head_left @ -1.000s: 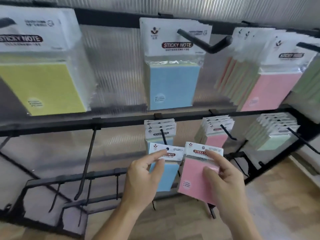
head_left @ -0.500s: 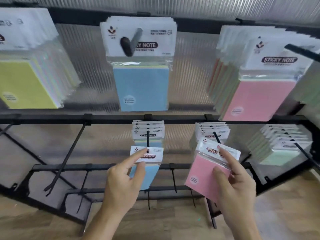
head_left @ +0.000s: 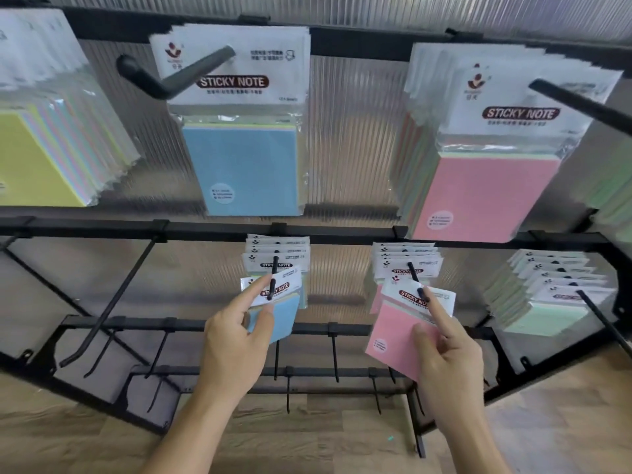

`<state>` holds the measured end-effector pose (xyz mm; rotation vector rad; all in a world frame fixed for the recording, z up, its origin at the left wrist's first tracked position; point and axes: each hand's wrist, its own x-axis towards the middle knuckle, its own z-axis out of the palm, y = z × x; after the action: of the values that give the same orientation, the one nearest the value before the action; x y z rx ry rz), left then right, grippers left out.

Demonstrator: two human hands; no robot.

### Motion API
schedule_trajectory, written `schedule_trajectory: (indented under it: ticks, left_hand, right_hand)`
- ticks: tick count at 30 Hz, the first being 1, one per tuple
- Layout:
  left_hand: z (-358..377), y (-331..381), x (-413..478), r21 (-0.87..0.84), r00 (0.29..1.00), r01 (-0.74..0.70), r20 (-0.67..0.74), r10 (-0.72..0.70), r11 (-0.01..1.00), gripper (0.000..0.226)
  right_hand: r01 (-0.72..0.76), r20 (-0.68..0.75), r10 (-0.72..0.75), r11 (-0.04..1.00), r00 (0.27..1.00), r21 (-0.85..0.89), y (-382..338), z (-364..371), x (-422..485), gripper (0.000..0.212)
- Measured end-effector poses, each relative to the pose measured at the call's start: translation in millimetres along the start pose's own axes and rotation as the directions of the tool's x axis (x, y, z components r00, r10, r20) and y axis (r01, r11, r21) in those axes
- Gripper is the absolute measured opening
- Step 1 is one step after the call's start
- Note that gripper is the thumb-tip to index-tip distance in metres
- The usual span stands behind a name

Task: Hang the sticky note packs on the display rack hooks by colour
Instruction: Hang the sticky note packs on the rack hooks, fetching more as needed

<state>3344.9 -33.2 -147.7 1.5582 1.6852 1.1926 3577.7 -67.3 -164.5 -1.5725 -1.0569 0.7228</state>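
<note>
My left hand (head_left: pixel 236 340) pinches a small blue sticky note pack (head_left: pixel 280 313) whose header sits on the tip of a black hook (head_left: pixel 273 278), in front of several blue packs (head_left: pixel 277 254) hanging there. My right hand (head_left: pixel 444 357) pinches a small pink pack (head_left: pixel 393 333), its header at the tip of the neighbouring hook (head_left: pixel 415 277) that carries several pink packs (head_left: pixel 407 260). Each forefinger lies along the pack's white header card.
The black rack's middle bar (head_left: pixel 205 229) crosses the view. Above hang large yellow (head_left: pixel 37 159), blue (head_left: pixel 242 169) and pink (head_left: pixel 478 193) packs. Small green packs (head_left: pixel 550 295) hang at the right. Bare hooks (head_left: pixel 106 309) stick out at the lower left, over a wooden floor (head_left: pixel 547 422).
Both hands have moved the packs up and forward onto the hook tips; the blue pack's hole now sits on its hook and the pink pack has reached its own.
</note>
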Motion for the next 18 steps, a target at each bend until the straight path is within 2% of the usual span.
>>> schedule_trajectory:
  ticks: [3, 8, 12, 16, 18]
  left_hand:
    - [2.7, 0.5, 6.8, 0.006, 0.996, 0.031, 0.083, -0.031, 1.000, 0.051]
    - [3.5, 1.3, 16.5, 0.197, 0.984, -0.023, 0.177, -0.013, 0.980, 0.068]
    - [2.8, 6.7, 19.4, 0.440, 0.986, -0.071, 0.167, -0.004, 0.895, 0.077]
    - [1.8, 3.5, 10.7, 0.432, 0.989, -0.042, 0.143, -0.023, 0.901, 0.077]
    - [1.3, 2.8, 2.7, 0.427, 0.990, -0.021, 0.136, -0.041, 0.904, 0.074]
  right_hand:
    - [0.037, 0.043, -0.032, 0.992, 0.999, -0.117, -1.6, 0.7, 11.2, 0.064]
    - [0.076, 0.091, -0.053, 0.959, 0.994, -0.272, -3.2, 5.6, 29.0, 0.074]
    - [0.080, 0.123, -0.047, 0.957, 0.991, -0.278, -2.9, 7.8, 35.3, 0.076]
    - [0.072, 0.148, -0.034, 0.964, 0.988, -0.257, -3.5, 10.6, 33.3, 0.080]
    - [0.053, 0.109, -0.028, 0.970, 0.994, -0.236, -1.2, 13.9, 25.9, 0.077]
